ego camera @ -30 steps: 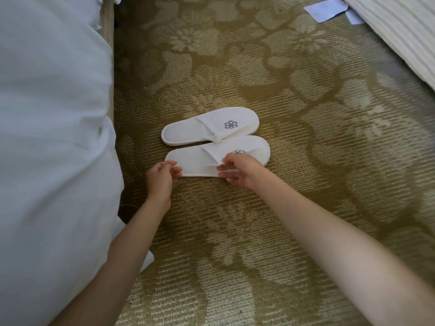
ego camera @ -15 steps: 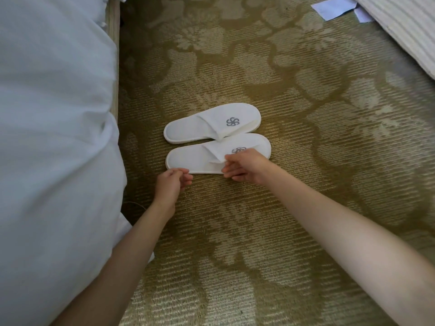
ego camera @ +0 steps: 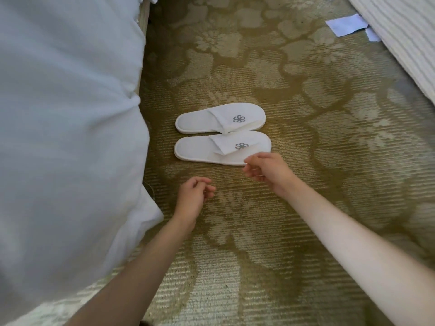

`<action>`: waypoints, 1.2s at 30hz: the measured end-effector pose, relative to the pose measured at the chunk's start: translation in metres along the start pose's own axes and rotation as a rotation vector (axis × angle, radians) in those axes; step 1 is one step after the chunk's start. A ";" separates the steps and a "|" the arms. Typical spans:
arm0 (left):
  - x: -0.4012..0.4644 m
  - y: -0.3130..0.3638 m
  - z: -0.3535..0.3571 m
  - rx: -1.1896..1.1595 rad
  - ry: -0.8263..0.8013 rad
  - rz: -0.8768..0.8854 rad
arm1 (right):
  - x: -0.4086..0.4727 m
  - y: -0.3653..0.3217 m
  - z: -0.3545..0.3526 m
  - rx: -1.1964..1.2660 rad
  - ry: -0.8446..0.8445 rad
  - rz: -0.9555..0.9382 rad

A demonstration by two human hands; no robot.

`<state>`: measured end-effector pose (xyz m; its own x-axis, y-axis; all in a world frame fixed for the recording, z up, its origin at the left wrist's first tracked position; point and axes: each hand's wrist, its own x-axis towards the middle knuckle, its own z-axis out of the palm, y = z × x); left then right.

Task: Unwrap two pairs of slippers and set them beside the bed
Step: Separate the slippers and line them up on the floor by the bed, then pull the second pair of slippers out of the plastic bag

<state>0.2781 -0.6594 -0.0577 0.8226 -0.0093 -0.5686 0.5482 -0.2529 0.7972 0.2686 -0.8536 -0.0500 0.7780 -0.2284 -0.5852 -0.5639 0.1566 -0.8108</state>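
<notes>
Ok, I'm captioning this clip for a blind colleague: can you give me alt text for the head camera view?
A pair of white fabric slippers with grey pinwheel logos lies side by side on gold floral-patterned carpet, beside a bed draped in white bedding. Two bare hands hover just short of them, empty: the left hand loosely curled, the right hand by the nearer slipper's toe.

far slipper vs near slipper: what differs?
The far slipper has its strap lying smooth with the whole logo showing; the near slipper has a creased, folded strap that cuts its logo. The near slipper sits by the right hand; the far slipper lies clear. Both are white, flat, parallel, heels toward the bed.
</notes>
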 end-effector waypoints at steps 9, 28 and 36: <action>-0.066 -0.034 -0.012 0.277 -0.238 -0.021 | -0.047 0.006 0.004 -0.087 -0.077 0.009; -0.144 -0.080 -0.139 0.160 0.049 0.096 | -0.114 0.021 0.105 -0.576 -0.325 -0.077; -0.189 -0.115 -0.259 0.169 0.262 0.136 | -0.177 0.045 0.223 -0.563 -0.393 -0.144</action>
<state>0.0983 -0.3776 0.0106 0.9095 0.1891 -0.3703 0.4158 -0.4233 0.8050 0.1672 -0.5919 0.0156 0.8382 0.1719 -0.5176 -0.4228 -0.3947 -0.8157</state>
